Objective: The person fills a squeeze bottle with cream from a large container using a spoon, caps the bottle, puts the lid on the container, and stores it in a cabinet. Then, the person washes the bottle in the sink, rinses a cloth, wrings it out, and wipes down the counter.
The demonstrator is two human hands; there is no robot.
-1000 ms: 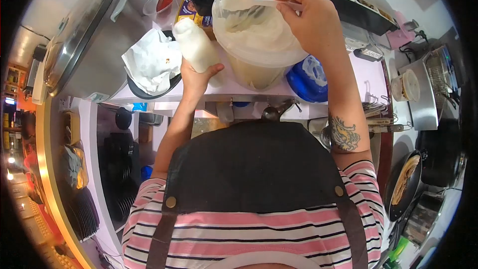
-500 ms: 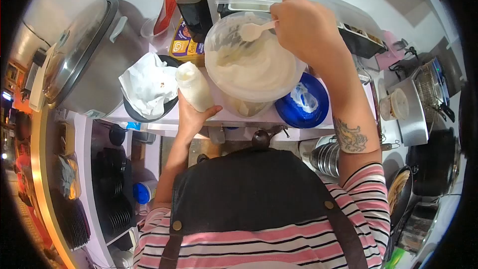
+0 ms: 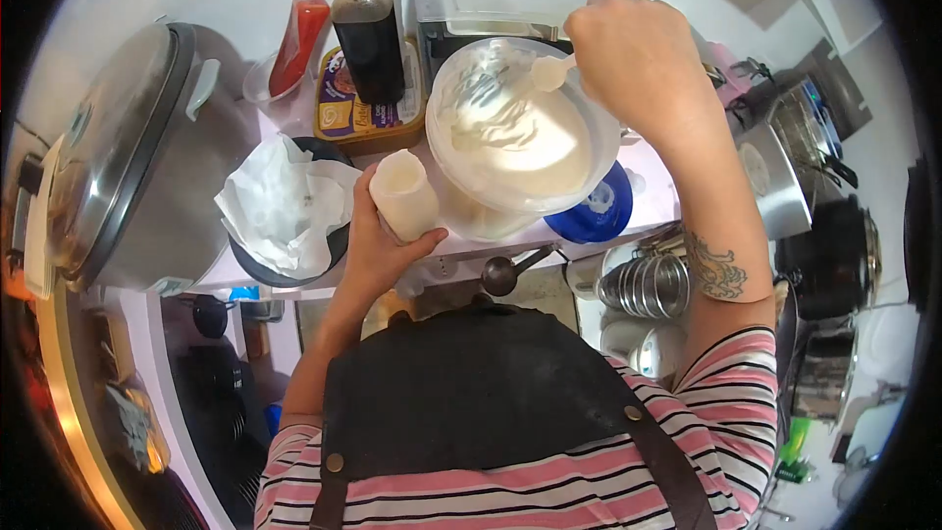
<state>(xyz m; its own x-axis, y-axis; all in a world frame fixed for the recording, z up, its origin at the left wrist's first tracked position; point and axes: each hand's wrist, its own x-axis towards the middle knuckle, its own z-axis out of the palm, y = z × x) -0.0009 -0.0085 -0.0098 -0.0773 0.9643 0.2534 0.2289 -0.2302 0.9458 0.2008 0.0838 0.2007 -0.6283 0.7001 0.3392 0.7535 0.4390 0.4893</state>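
My left hand [image 3: 378,245] is wrapped round a clear bottle [image 3: 404,198] with cream-coloured contents, its open mouth facing up. Just right of it, a large translucent tub [image 3: 579,186] holds thick pale cream [image 3: 525,132]. Over the tub's upper right part, my right hand [image 3: 618,49] grips a small white scoop [image 3: 551,73], whose bowl is above the cream. A blue lid [image 3: 599,221] smeared with white lies beside the tub, partly beneath it. To the left of the bottle, crumpled white paper [image 3: 280,201] lines a dark bowl [image 3: 339,245].
Behind stand a dark sauce bottle [image 3: 368,39], a yellow and purple tub [image 3: 339,108] and a red squeeze bottle [image 3: 299,44] in a clear cup. A large cooker [image 3: 157,177] is at the left. A round ladle [image 3: 498,276] hangs at the counter's front edge. Metal strainers [image 3: 648,285] sit lower right.
The view has shifted. The bottle in my left hand now looks emptier at its mouth, and the scoop in my right hand has moved slightly right relative to the tub.
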